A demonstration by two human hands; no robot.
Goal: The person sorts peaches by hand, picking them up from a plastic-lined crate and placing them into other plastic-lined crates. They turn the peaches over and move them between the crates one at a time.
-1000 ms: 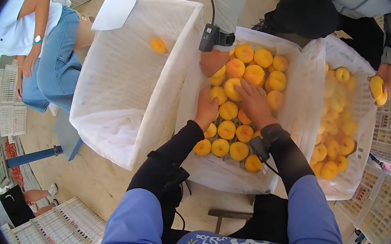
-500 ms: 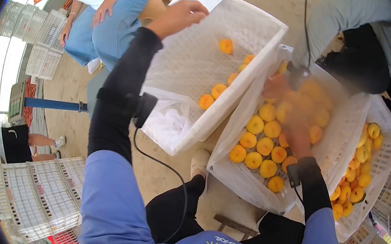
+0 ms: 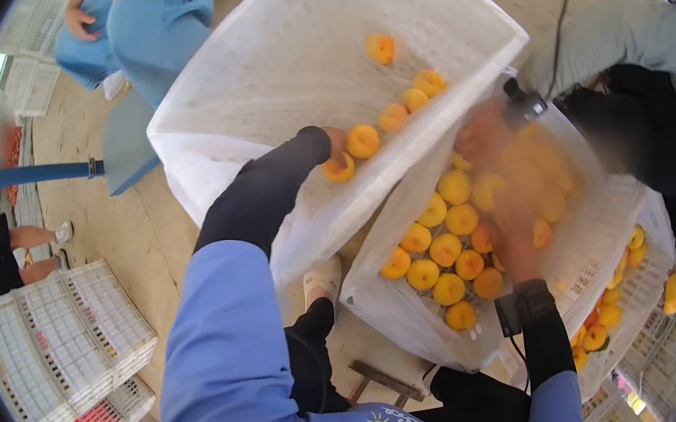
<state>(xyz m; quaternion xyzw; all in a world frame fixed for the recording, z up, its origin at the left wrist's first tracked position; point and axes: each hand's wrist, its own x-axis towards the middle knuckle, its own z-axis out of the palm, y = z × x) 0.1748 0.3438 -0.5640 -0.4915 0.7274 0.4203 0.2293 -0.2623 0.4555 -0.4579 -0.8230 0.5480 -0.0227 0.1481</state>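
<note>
My left hand is closed around a peach at the near end of a row in the left lined crate. Its fingertips are partly hidden by the hand and fruit. Several peaches lie in that row, and a lone one sits farther back. Over the right lined crate, my right hand reaches down among many yellow-orange peaches. A blurred patch covers its surroundings and its fingers are unclear. A co-worker's hand is in the same crate, beyond mine.
A third crate with peaches stands at the right, where a co-worker's other hand holds a fruit. A seated person is at the upper left. Stacked white crates and a blue-posted scale are at left.
My left hand has come down from the left crate's far edge to the nearest peach in its row. My right hand stays among the peaches. The view has shifted.
</note>
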